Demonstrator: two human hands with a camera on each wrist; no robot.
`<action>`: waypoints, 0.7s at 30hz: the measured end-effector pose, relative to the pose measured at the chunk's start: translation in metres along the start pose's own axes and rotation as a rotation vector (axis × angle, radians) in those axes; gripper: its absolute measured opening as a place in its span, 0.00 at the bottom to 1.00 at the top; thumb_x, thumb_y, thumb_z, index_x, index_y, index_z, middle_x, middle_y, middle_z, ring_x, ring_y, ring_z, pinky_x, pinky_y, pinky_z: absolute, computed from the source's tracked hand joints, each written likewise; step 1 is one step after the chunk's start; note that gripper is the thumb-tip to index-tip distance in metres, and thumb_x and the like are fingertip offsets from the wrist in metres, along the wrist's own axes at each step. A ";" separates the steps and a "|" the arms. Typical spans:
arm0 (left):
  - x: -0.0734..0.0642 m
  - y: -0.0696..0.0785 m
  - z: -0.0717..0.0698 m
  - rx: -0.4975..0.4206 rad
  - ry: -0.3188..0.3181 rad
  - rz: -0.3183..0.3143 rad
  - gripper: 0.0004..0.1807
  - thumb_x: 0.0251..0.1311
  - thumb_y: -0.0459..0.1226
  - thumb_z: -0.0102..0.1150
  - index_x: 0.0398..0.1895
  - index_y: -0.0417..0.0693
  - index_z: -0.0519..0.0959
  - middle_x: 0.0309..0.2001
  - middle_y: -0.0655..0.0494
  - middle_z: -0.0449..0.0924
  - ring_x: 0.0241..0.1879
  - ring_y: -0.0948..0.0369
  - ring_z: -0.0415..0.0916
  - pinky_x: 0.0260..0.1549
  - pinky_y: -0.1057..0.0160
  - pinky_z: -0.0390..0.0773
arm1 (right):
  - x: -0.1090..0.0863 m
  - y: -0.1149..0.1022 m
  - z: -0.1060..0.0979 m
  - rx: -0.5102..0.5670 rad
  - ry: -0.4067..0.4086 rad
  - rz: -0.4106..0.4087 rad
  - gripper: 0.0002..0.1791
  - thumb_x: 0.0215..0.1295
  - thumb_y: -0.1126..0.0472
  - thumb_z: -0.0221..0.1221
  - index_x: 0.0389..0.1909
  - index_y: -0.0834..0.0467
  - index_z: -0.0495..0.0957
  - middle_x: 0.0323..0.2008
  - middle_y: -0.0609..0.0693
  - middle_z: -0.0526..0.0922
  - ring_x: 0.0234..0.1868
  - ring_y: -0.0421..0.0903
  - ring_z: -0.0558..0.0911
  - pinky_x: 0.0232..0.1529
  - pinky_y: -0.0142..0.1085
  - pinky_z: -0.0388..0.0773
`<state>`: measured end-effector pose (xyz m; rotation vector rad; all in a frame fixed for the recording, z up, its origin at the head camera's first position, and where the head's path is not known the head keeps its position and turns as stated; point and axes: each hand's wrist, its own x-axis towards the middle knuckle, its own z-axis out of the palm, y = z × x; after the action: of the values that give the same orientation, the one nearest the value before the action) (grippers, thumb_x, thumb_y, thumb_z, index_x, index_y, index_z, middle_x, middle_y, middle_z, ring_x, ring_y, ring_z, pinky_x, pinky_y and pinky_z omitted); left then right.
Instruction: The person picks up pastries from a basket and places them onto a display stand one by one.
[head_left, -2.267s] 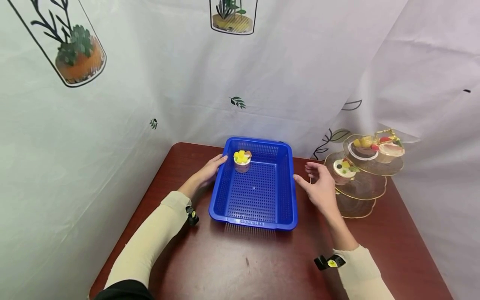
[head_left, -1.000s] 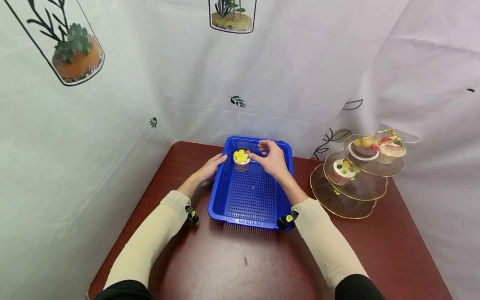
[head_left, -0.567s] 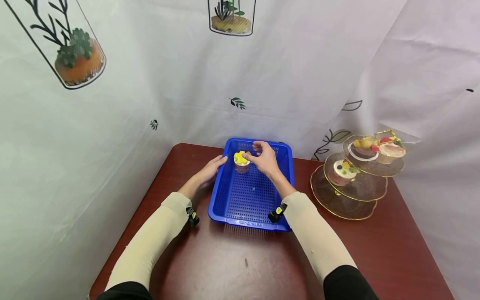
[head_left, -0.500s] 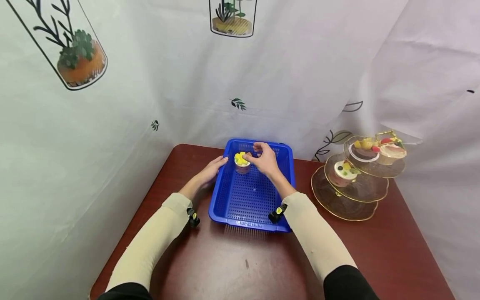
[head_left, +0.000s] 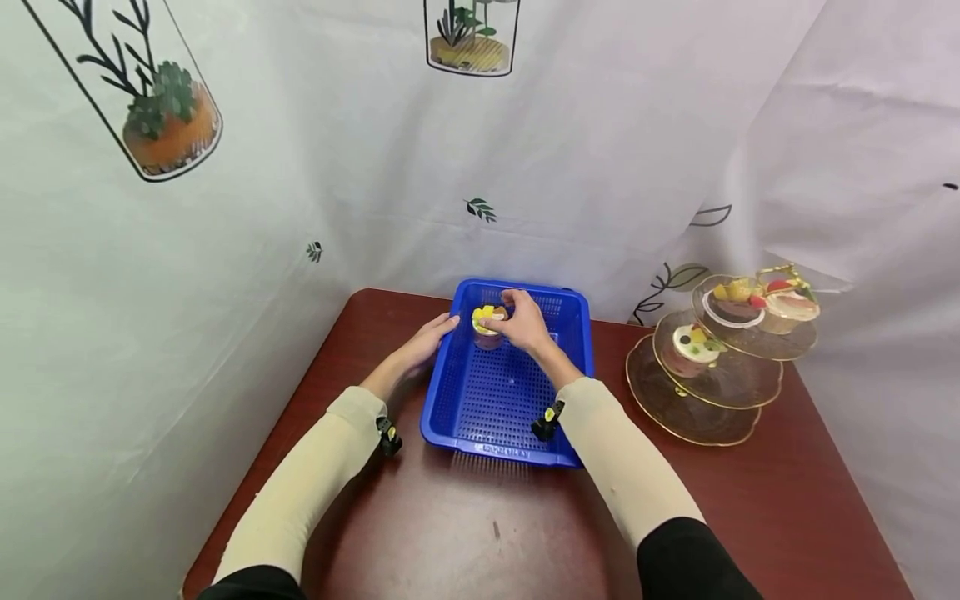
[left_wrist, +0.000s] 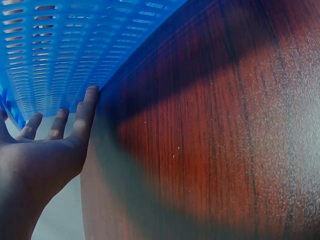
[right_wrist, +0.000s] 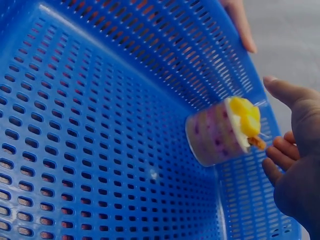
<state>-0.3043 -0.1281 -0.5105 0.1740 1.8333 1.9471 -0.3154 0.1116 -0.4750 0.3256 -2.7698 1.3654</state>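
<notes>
A clear dessert cup [right_wrist: 212,135] with purple and cream layers, topped with yellow cubes and a small brown piece, stands in the far left part of the blue plastic basket [head_left: 429,400]. My right hand [head_left: 525,323] is over the basket, thumb and fingers apart on either side of the cup's top. In the right wrist view the fingertips [right_wrist: 272,152] are close to the topping, and a gap shows between thumb and fingers. My left hand [head_left: 420,343] lies along the basket's left side, thumb at the rim and fingers [left_wrist: 86,112] extended against the outer wall.
On the right of the brown table [head_left: 420,533] stands a tiered stand [head_left: 697,421] with gold-edged clear plates. It bears another dessert cup [head_left: 690,354], a dark fruit-topped tart [head_left: 735,310] and a pale cupcake [head_left: 787,307]. A white patterned cloth [head_left: 570,167] hangs behind.
My right hand has moved left from beside the basket's right rim to over the dessert cup, then slightly closer around its top. My left hand stays at the basket's left side.
</notes>
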 end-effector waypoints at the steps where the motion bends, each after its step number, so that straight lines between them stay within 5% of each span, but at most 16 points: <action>1: 0.000 0.001 0.000 -0.001 -0.002 0.004 0.31 0.85 0.53 0.43 0.82 0.50 0.59 0.69 0.33 0.74 0.64 0.37 0.76 0.47 0.54 0.87 | 0.001 0.000 0.001 -0.008 -0.001 0.003 0.45 0.65 0.46 0.75 0.75 0.64 0.68 0.68 0.62 0.74 0.69 0.60 0.74 0.69 0.55 0.73; 10: -0.004 -0.005 -0.001 0.024 -0.013 -0.007 0.33 0.84 0.55 0.43 0.83 0.52 0.59 0.70 0.38 0.74 0.64 0.41 0.79 0.53 0.48 0.86 | 0.001 0.010 0.016 0.011 -0.076 0.077 0.48 0.64 0.49 0.76 0.76 0.65 0.65 0.67 0.62 0.72 0.63 0.58 0.77 0.62 0.52 0.78; 21: 0.000 -0.002 0.001 -0.003 0.007 -0.003 0.31 0.84 0.53 0.45 0.82 0.51 0.60 0.69 0.38 0.75 0.65 0.40 0.77 0.53 0.49 0.86 | 0.007 0.014 0.024 -0.034 -0.095 0.097 0.44 0.64 0.53 0.76 0.73 0.65 0.66 0.67 0.63 0.75 0.64 0.60 0.78 0.66 0.53 0.76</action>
<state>-0.3033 -0.1275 -0.5120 0.1633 1.8338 1.9504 -0.3232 0.0996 -0.4996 0.2646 -2.9192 1.3558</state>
